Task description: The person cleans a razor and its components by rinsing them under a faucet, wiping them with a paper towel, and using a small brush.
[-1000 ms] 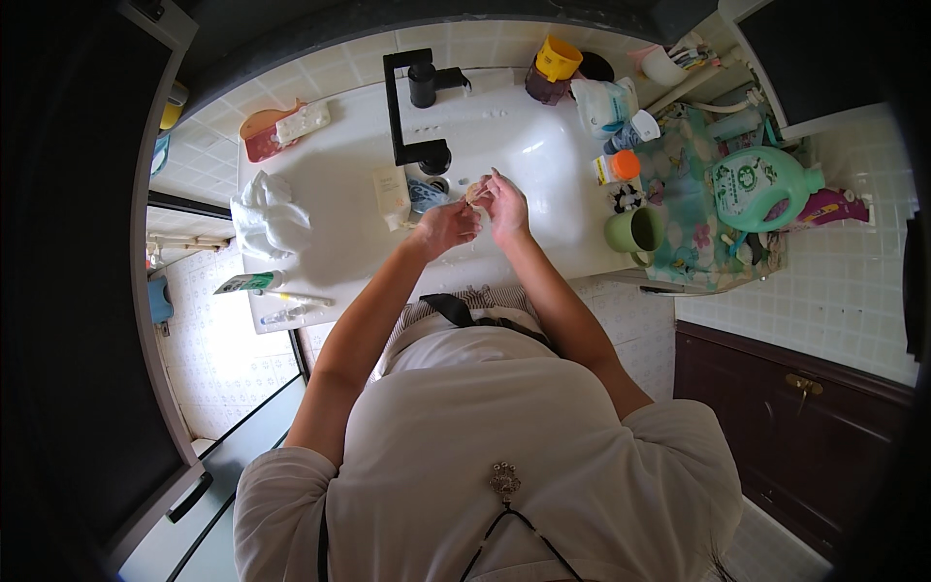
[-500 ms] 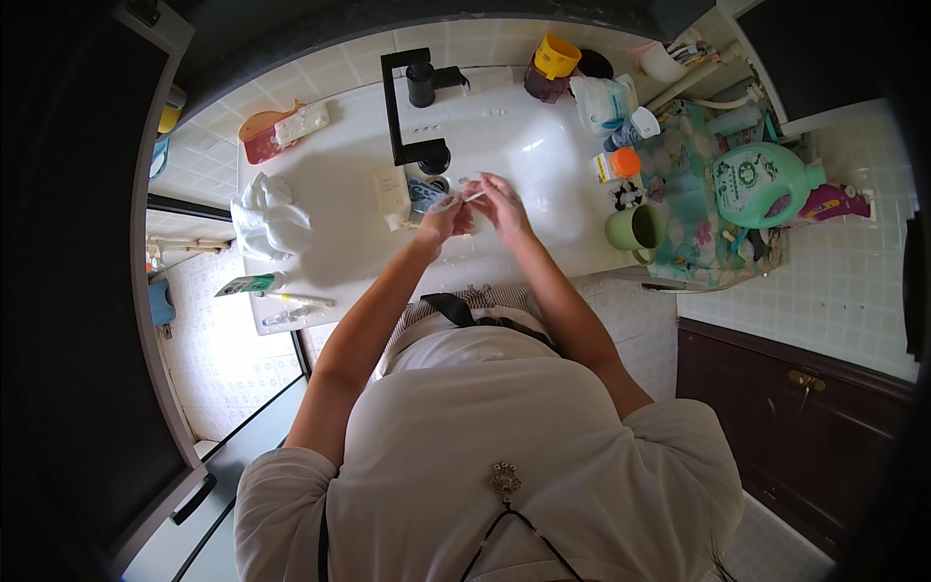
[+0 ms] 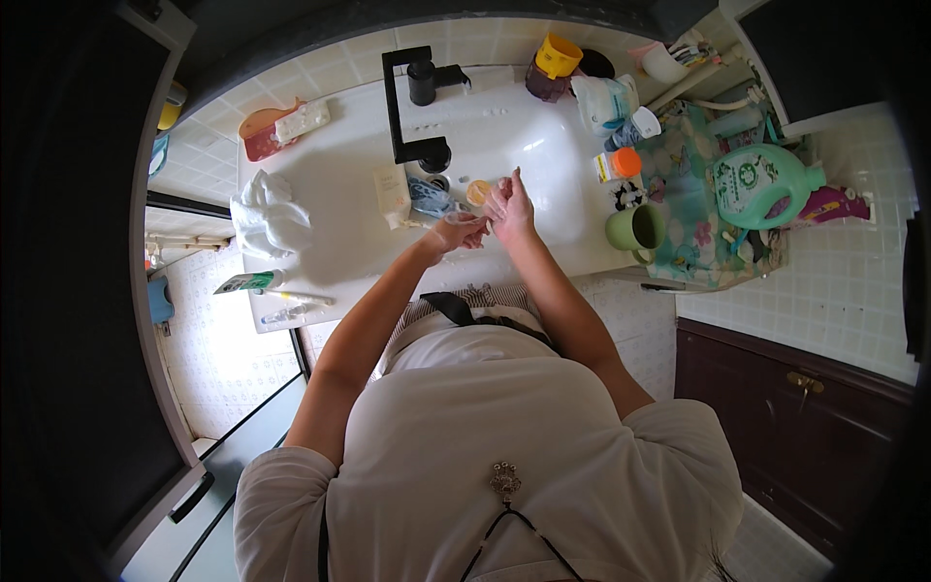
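Over the white basin (image 3: pixel 369 252), my two hands meet in front of the black tap. My left hand (image 3: pixel 460 231) has its fingers stretched toward the right one and partly apart, with whitish film or lather on its back. My right hand (image 3: pixel 511 208) is closed with the thumb pointing up, its fingers at the left fingertips; what they grip, if anything, is too small to make out. Just beyond lie a round yellowish piece (image 3: pixel 478 192), a bunched blue-grey cloth (image 3: pixel 432 197) near the drain, and a cream tube (image 3: pixel 392 197).
A black tap (image 3: pixel 396 107) arches over the basin. White cloth (image 3: pixel 270 215) lies at the left, beside a red dish (image 3: pixel 264 134). Along the right rim stand a green cup (image 3: pixel 635 229), an orange-capped bottle (image 3: pixel 626 162) and a green detergent jug (image 3: pixel 762 184).
My right hand has closed, thumb up, and shifted slightly right. My left hand has lowered a little. The round yellowish piece, hidden before, now shows beyond the hands.
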The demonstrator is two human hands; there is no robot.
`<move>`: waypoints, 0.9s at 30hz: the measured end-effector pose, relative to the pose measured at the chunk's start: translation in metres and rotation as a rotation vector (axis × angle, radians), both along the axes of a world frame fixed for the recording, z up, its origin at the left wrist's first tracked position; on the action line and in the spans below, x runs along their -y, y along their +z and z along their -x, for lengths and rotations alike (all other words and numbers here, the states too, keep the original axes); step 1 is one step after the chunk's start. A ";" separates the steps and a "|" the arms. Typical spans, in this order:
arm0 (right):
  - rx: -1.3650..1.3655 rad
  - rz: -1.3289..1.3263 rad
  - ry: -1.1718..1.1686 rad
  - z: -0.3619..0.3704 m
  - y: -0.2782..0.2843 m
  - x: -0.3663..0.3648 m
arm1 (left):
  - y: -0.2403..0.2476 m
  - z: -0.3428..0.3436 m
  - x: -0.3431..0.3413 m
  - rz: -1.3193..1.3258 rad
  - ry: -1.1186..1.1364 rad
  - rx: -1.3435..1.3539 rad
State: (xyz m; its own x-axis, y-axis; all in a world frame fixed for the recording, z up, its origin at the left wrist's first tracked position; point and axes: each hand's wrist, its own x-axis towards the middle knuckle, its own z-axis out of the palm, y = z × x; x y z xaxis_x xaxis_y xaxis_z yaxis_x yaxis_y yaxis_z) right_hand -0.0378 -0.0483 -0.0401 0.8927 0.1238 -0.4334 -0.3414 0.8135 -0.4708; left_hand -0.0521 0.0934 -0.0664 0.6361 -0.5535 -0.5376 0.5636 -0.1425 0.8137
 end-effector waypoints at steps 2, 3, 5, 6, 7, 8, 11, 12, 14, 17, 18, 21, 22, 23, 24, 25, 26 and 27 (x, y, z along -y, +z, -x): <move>0.001 0.002 -0.019 -0.001 -0.002 0.005 | -0.001 0.000 -0.003 0.011 0.027 -0.032; 0.013 -0.043 -0.010 0.000 -0.003 0.009 | -0.001 0.001 -0.005 0.022 0.054 -0.062; 0.000 -0.098 -0.018 0.000 -0.006 0.013 | 0.000 0.002 -0.008 0.017 0.079 -0.057; -0.001 -0.098 -0.017 0.000 -0.008 0.016 | 0.001 0.002 -0.010 0.012 0.103 -0.052; 0.078 -0.099 0.013 0.001 -0.010 0.019 | 0.001 0.002 -0.012 0.012 0.102 -0.051; 0.156 -0.101 0.043 0.001 -0.013 0.022 | 0.002 0.002 -0.014 -0.009 0.124 -0.044; -0.129 0.550 0.019 -0.008 -0.017 0.004 | 0.003 0.000 -0.015 -0.012 0.186 -0.031; -0.130 0.549 0.018 -0.006 -0.016 -0.002 | 0.003 0.000 -0.015 0.007 0.226 -0.025; -0.021 0.580 0.284 0.003 -0.018 -0.013 | 0.004 0.001 -0.011 0.018 0.294 0.008; 0.034 0.485 0.460 0.013 -0.018 -0.019 | 0.013 0.001 0.000 0.057 0.417 -0.029; 0.032 0.377 0.502 0.014 -0.018 -0.020 | 0.018 0.000 0.003 0.083 0.472 -0.100; 0.085 0.472 0.437 0.010 -0.006 -0.021 | 0.010 -0.003 -0.013 0.007 0.254 -0.101; 0.086 0.520 0.379 0.009 -0.004 -0.021 | 0.004 -0.004 -0.014 0.008 0.257 -0.100; 0.087 0.521 0.382 0.008 -0.004 -0.020 | -0.002 -0.004 -0.015 0.041 0.241 -0.123; 0.075 0.511 0.401 0.006 -0.003 -0.019 | -0.008 -0.003 -0.016 0.074 0.227 -0.146; 0.060 0.502 0.416 0.006 -0.004 -0.018 | -0.007 -0.003 -0.014 0.075 0.225 -0.147; 0.058 0.503 0.415 0.007 -0.005 -0.018 | -0.006 -0.002 -0.011 0.085 0.247 -0.160; 0.075 0.461 0.364 0.008 -0.006 -0.019 | -0.006 -0.001 -0.008 0.095 0.270 -0.173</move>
State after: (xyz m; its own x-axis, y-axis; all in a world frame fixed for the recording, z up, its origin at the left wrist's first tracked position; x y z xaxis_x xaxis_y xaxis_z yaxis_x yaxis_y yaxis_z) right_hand -0.0453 -0.0297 -0.0459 0.8583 0.2415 -0.4528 -0.5125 0.3566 -0.7811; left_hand -0.0508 0.1011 -0.0722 0.6700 -0.4304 -0.6048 0.7020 0.1025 0.7048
